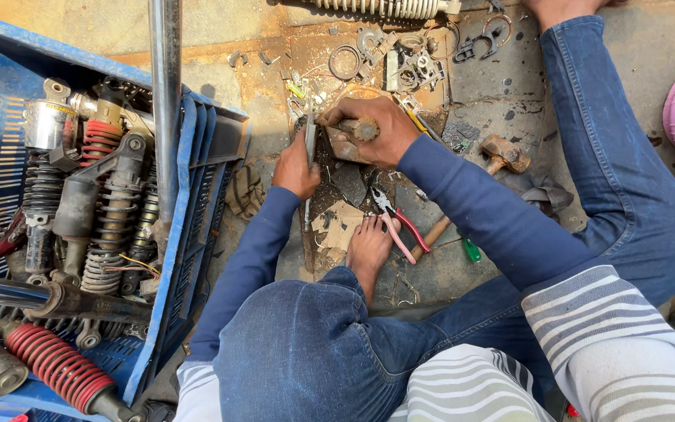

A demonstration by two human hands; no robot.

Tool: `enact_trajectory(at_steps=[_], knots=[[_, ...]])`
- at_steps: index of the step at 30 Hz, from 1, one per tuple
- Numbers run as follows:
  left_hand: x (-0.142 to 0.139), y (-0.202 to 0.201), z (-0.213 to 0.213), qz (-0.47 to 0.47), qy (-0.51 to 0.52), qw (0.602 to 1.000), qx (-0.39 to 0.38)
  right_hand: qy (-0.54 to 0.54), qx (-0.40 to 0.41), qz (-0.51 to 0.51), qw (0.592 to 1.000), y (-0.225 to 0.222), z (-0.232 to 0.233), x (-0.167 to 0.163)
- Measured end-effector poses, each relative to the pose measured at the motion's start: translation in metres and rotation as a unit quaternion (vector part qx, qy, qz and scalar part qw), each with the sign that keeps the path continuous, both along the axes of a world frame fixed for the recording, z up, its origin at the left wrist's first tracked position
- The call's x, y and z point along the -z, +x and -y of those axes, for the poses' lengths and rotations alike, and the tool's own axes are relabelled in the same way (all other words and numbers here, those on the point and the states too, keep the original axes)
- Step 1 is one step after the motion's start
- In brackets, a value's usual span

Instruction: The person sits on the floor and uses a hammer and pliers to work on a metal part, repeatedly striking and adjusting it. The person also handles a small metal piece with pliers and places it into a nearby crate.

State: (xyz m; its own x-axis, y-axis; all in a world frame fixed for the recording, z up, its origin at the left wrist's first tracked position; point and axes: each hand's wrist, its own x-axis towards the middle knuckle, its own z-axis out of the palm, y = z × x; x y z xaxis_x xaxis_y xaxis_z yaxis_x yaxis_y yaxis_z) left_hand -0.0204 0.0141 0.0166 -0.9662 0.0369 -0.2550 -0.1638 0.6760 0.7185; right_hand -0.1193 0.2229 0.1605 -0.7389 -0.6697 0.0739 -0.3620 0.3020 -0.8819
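Only the head view here. Person sits on the concrete floor (634,62), and the landmark is the cardboard scrap (340,224) by their bare foot (369,248).

Just above the scrap, the right hand (374,131) is closed tight around a small brownish part (351,141) with a toothed, gear-like end, dull and gritty with rust or grime. The left hand (297,168), up and left of the scrap, is wrapped around a slim grey metal tool (309,156) held upright against the part.

What looks risky to me: the tool could skid off that grubby part and catch the holding fingers or the foot, since both are so near. The red-handled pliers (396,223) lie just right of the scrap, and the blue crate (189,234) of shock absorbers is well left.
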Motion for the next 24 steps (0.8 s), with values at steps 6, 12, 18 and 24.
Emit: enact_trajectory(at_steps=[6,12,18,24], knots=[[0.004,0.01,-0.001,-0.02,0.006,1.0,-0.004,0.042,-0.037,-0.079,0.995,0.003,0.014,-0.01],[0.011,0.013,0.005,0.018,0.017,1.0,-0.015,0.055,-0.029,-0.085,0.994,0.005,0.02,-0.016],[-0.01,0.006,0.007,0.04,0.048,0.998,-0.009,0.101,-0.025,-0.136,0.985,0.006,0.023,-0.017],[-0.015,-0.002,0.014,-0.035,0.148,0.988,-0.025,0.143,-0.039,-0.14,0.979,0.007,0.039,-0.018]])
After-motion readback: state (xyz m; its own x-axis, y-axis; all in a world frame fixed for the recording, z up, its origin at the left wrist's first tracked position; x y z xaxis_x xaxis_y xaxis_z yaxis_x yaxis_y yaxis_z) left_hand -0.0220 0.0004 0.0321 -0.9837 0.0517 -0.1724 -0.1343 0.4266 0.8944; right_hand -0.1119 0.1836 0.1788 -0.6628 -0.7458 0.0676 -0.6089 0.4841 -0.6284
